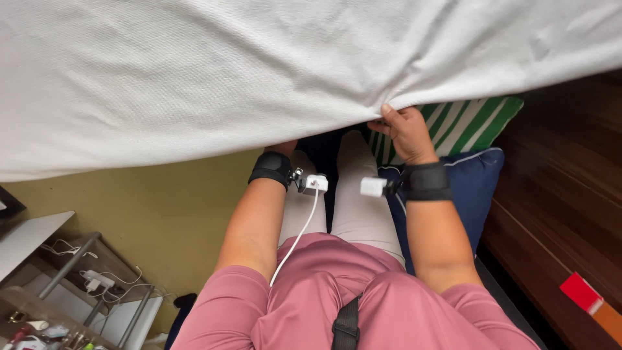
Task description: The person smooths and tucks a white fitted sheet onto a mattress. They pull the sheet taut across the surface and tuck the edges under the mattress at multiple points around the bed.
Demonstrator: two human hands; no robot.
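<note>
A wide white bedsheet [259, 71] fills the upper half of the view, stretched above my legs. My right hand [405, 129] pinches its lower edge between thumb and fingers. My left hand [283, 146] reaches under the same edge and is almost wholly hidden by the cloth; only its wrist shows. Both wrists carry black straps with small white devices, and a white cable runs from the left one down to my lap.
A green-and-white striped pillow [473, 123] and a dark blue pillow [476, 181] lie under my right arm. Dark wooden flooring [564, 194] is at right, with a red box [581, 292]. A metal-legged table [78, 272] with cables stands at lower left on a yellowish floor.
</note>
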